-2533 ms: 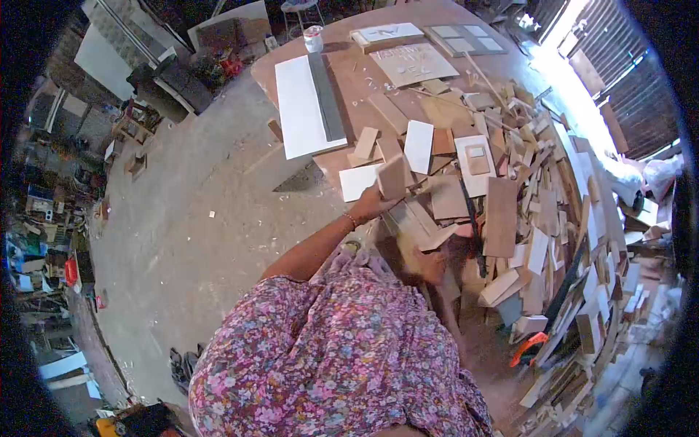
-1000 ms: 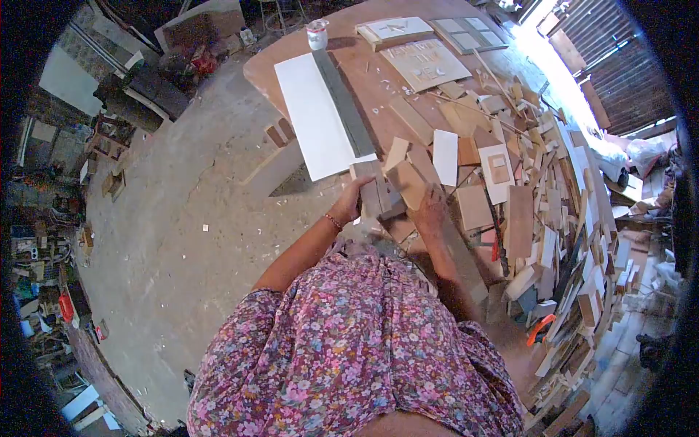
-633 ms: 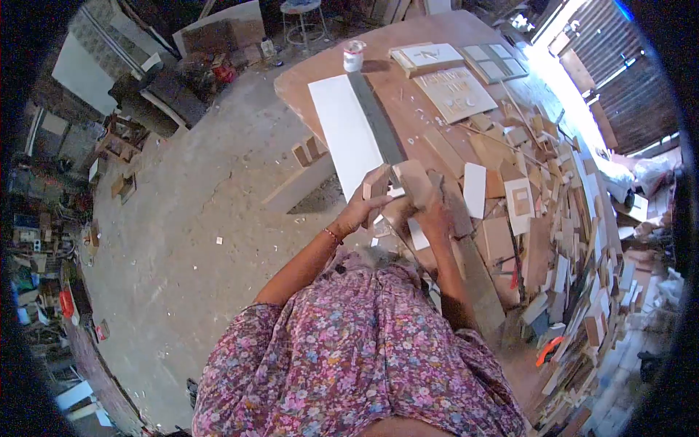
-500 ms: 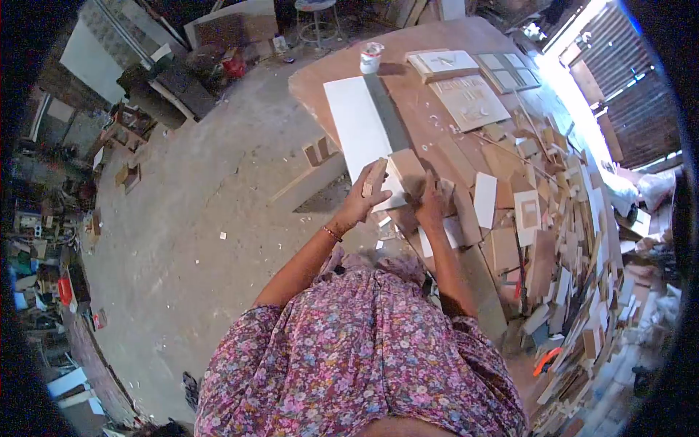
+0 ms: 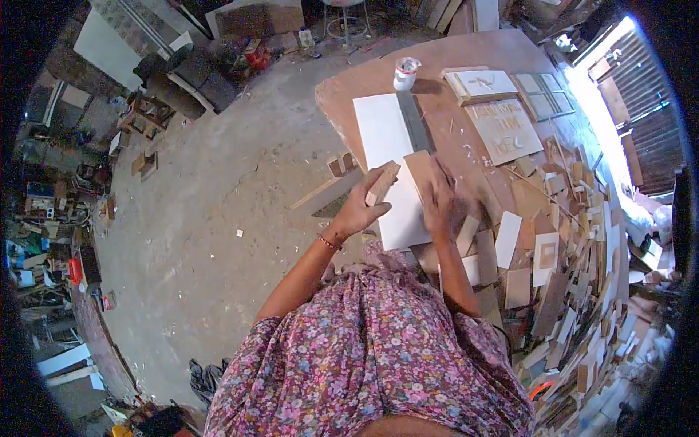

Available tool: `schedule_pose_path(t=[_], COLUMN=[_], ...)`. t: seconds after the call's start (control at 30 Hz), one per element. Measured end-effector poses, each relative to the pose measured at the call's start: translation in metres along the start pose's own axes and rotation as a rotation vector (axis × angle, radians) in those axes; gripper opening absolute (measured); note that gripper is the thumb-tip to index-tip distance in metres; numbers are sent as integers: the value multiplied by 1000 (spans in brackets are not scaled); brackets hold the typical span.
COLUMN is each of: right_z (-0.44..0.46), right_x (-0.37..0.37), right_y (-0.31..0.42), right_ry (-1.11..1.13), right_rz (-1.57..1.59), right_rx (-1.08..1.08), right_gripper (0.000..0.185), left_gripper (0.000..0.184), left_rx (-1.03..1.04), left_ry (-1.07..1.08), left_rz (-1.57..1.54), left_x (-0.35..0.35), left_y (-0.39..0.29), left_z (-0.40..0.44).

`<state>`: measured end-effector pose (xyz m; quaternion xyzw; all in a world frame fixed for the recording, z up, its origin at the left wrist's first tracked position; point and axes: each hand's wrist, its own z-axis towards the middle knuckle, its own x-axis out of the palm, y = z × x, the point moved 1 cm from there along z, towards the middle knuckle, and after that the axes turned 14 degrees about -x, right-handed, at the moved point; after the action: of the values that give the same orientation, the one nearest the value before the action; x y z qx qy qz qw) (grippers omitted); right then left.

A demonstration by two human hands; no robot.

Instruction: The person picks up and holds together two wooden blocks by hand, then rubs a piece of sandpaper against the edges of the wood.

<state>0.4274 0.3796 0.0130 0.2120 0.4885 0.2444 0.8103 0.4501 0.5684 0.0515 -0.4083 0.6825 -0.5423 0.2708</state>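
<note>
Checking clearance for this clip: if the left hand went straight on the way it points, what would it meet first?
Beyond the wood block it holds, the left hand would probably meet the wood piece in the right hand; depth is unclear, so it might pass over.

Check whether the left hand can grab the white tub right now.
Probably not: the left hand is taken up with a wood block, and the white tub stands beyond the white board's far end.

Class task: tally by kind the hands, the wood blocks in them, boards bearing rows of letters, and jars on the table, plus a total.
Left hand and right hand: 2
Wood blocks: 2
Lettered board: 1
Jar: 1
Total: 6
</note>
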Motion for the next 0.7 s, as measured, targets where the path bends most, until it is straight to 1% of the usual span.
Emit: schedule_pose_path(t=[0.03, 0.07, 0.1, 0.17, 0.23, 0.3, 0.37, 0.43, 0.5, 0.53, 0.6, 0.63, 0.7], right_z=[11, 19, 25, 23, 20, 16, 13, 5, -13, -20, -44, -59, -82], right_x=[-24, -36, -33, -22, -16, -13, -14, -19, -33, -40, -49, -53, -59], right_y=[38, 62, 68, 69, 68, 68, 67, 69, 69, 69, 70, 70, 68], right_ry=[-43, -85, -98, -17, 0, 9, -48, -45, -47, -75, -137, -145, -219], right_rz=[142, 281, 248, 130, 130, 121, 260, 371, 177, 178, 224, 207, 114], right_rx=[-145, -293, -468, -610, -578, -536, -541, -458, -497, -474, -413, -398, -359], right_gripper=[61, 53, 49, 48, 49, 49, 48, 46, 43, 42, 40, 40, 40], left_gripper=[70, 74, 74, 78, 76, 65, 63, 62, 60, 60, 56, 56, 54], left_rx=[70, 56, 54, 93, 72, 206, 245, 66, 261, 258, -203, -205, 110], left_ry=[-74, -44, -37, -50, -53, -125, -226, -190, -113, -58, -24, 0, 30], left_rz=[190, 121, 118, 163, 172, 204, 328, 281, 298, 286, 77, 80, 312], left_x=[-1, -2, -1, -1, 0, 5, 3, 3, 17, 31, 48, 56, 71], left_y=[-4, -7, -10, -15, -18, -12, 7, 25, 22, 19, 20, 26, 40], left_z=[4, 7, 10, 11, 12, 12, 10, 15, 5, -5, -24, -25, -21])
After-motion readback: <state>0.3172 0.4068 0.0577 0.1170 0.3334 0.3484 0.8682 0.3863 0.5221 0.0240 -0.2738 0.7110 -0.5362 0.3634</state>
